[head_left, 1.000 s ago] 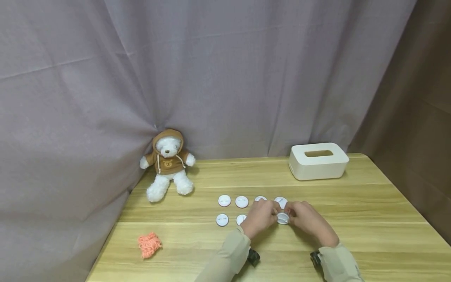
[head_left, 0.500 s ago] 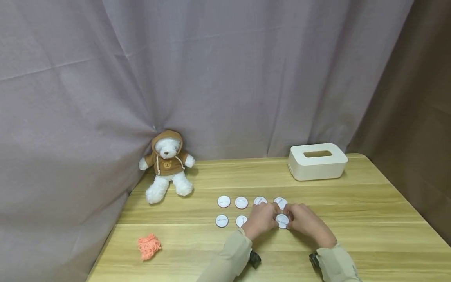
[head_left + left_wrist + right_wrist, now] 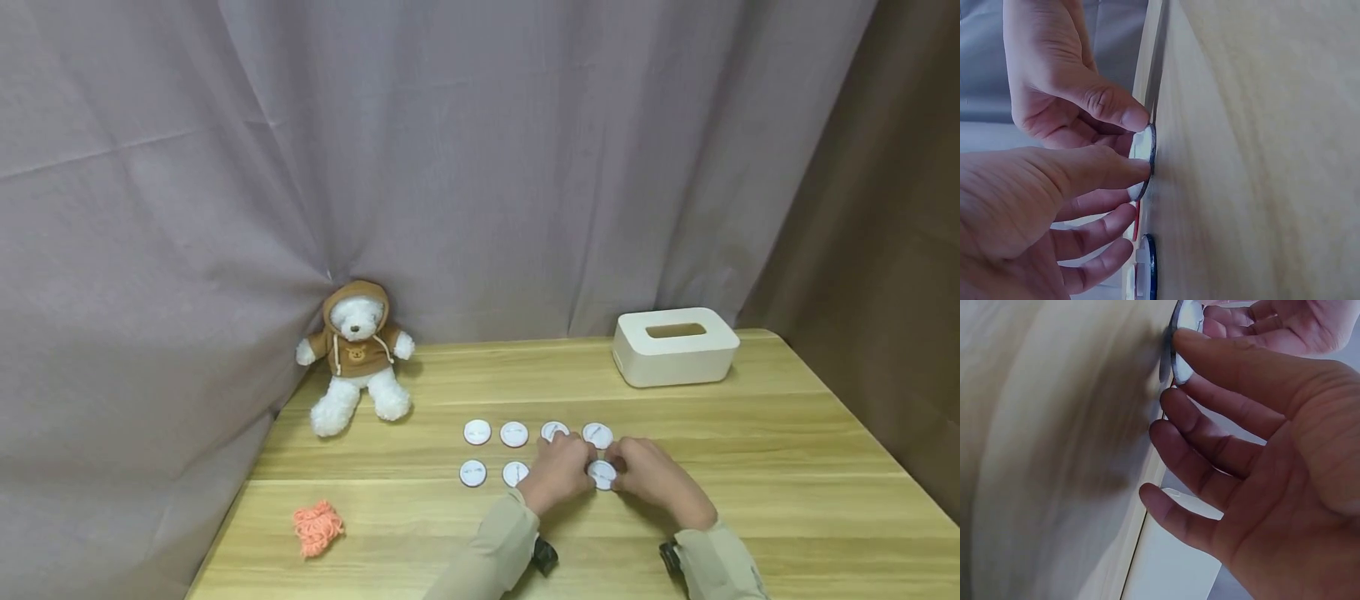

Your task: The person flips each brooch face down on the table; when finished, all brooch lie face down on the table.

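Both hands hold one round pin-back badge [image 3: 602, 475], its white back and pin facing up. My left hand [image 3: 558, 472] pinches its left edge, and my right hand [image 3: 654, 479] has the right edge between thumb and finger. In the left wrist view the badge [image 3: 1142, 150] is tilted near the tabletop, with the thumbs on its near side. Other badges lie pin side up in two rows, among them a far-row badge [image 3: 597, 435] just beyond the hands and a near-row badge [image 3: 515, 473] by the left wrist. The left hand hides part of the near row.
A plush bear [image 3: 358, 354] in a brown hoodie sits at the back left of the wooden table [image 3: 765, 467]. Coral yarn [image 3: 318, 528] lies front left. A white tissue box [image 3: 677, 348] stands at the back right, before a grey curtain [image 3: 480, 167].
The held badge was tipped up more steeply a second ago; it has come down flatter and slightly towards me. Both hands stay around it.
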`<action>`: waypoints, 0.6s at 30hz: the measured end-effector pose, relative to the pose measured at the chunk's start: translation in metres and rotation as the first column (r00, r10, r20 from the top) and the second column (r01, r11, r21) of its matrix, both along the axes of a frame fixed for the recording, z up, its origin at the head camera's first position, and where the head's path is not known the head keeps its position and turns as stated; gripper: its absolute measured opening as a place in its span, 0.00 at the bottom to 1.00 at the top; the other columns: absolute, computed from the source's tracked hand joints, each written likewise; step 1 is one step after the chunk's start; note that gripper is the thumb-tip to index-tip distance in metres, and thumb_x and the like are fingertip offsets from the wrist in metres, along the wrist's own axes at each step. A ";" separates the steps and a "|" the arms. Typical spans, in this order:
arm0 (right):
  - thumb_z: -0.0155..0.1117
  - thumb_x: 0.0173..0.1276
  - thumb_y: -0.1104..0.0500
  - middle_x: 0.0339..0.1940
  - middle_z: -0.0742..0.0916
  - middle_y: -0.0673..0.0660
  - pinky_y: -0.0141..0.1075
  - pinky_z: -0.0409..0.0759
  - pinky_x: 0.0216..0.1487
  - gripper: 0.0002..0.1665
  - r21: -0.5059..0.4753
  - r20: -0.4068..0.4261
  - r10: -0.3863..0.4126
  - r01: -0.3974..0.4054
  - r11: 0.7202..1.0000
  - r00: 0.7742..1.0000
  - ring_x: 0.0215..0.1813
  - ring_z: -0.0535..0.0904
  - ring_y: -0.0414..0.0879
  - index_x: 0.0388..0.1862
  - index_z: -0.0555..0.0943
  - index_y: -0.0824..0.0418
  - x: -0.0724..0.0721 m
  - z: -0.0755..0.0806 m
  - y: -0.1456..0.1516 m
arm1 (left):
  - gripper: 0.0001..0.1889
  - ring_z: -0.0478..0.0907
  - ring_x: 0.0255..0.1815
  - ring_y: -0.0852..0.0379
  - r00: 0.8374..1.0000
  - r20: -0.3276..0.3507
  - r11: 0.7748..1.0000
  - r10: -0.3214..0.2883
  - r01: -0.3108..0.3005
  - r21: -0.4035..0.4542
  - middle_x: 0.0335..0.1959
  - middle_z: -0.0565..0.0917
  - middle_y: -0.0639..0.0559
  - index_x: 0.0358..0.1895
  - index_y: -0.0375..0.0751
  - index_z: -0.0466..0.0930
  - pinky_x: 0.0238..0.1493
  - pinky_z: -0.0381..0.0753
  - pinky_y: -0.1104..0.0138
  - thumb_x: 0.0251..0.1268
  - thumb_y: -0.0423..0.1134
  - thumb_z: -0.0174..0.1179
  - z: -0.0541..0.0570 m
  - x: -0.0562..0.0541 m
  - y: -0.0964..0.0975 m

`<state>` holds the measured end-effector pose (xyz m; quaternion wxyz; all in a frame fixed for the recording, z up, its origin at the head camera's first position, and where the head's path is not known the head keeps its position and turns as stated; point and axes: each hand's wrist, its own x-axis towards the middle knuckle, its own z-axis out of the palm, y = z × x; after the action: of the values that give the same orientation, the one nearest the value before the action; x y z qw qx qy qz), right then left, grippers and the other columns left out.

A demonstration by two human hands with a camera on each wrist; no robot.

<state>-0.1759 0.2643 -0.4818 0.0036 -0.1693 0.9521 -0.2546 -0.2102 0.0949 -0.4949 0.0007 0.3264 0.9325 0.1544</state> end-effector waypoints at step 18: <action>0.70 0.61 0.64 0.34 0.85 0.55 0.51 0.79 0.42 0.13 -0.010 0.010 -0.026 0.026 1.000 1.000 0.38 0.81 0.51 0.43 0.84 0.69 -0.014 0.011 0.002 | 0.11 0.74 0.43 0.57 1.000 0.026 1.000 -0.008 0.007 0.025 0.38 0.81 0.59 0.44 0.50 0.88 0.43 0.66 0.57 0.57 0.45 0.69 0.004 -0.009 -0.016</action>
<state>-0.1901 0.2667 -0.4711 0.0040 -0.1559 0.9528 -0.2604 -0.2195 0.0787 -0.4906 0.0094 0.3280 0.9292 0.1704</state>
